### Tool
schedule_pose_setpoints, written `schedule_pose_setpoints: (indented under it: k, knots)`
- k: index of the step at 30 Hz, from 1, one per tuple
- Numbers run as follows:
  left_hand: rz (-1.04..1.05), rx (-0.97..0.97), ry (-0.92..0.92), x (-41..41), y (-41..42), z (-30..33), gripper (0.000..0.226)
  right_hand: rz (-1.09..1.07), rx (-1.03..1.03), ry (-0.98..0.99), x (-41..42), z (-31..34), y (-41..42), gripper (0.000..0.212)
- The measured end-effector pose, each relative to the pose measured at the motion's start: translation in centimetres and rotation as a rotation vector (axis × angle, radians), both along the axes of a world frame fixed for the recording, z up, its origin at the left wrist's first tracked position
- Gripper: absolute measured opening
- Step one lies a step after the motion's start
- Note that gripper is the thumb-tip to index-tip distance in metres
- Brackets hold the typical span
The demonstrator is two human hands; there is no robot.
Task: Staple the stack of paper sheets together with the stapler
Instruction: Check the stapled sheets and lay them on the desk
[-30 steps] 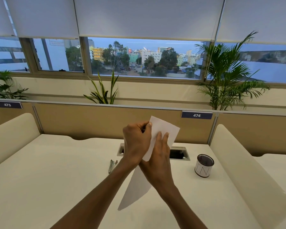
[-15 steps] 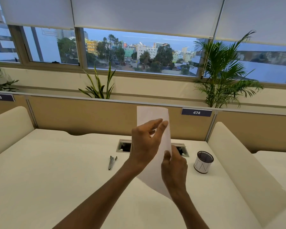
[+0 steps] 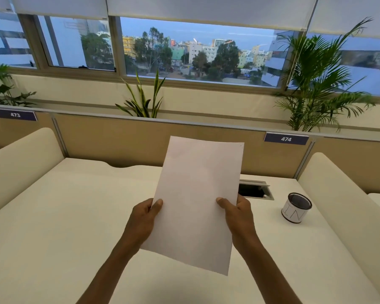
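I hold a white stack of paper sheets (image 3: 198, 200) upright above the cream desk (image 3: 59, 227), its face turned toward me. My left hand (image 3: 144, 218) grips the left edge with the thumb on the front. My right hand (image 3: 237, 212) grips the right edge the same way. A tiny dark mark that may be a staple sits near the top right corner. The stapler is hidden, most likely behind the paper and my left hand.
A white cup (image 3: 296, 207) with a dark rim stands on the desk at the right. A cable hatch (image 3: 253, 190) opens in the desk behind the paper. Cream padded dividers flank the desk; a tan partition with plants runs along the back.
The paper has turned from edge-on and tilted to flat and facing me. My hands moved apart from the middle to its two side edges. The stapler seen on the desk earlier is now covered.
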State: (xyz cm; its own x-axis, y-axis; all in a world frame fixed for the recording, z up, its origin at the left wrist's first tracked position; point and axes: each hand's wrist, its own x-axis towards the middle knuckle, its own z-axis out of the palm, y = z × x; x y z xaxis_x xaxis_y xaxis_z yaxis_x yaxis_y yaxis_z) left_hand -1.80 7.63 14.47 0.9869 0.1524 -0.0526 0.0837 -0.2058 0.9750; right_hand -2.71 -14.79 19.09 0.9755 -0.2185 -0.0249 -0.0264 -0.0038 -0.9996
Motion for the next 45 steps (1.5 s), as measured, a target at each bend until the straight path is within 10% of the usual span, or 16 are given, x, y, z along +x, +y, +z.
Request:
schedule_pose_setpoints:
  k: [16, 45]
  knots:
    - [0.457, 0.198, 0.023, 4.3, 11.9, -8.3, 0.038, 0.161, -0.448, 0.165, 4.1, -13.1, 10.6, 0.022]
    - [0.411, 0.445, 0.218, 26.1, 21.2, -18.2, 0.032, 0.230, -0.504, 0.379, 24.2, -21.0, 22.1, 0.024]
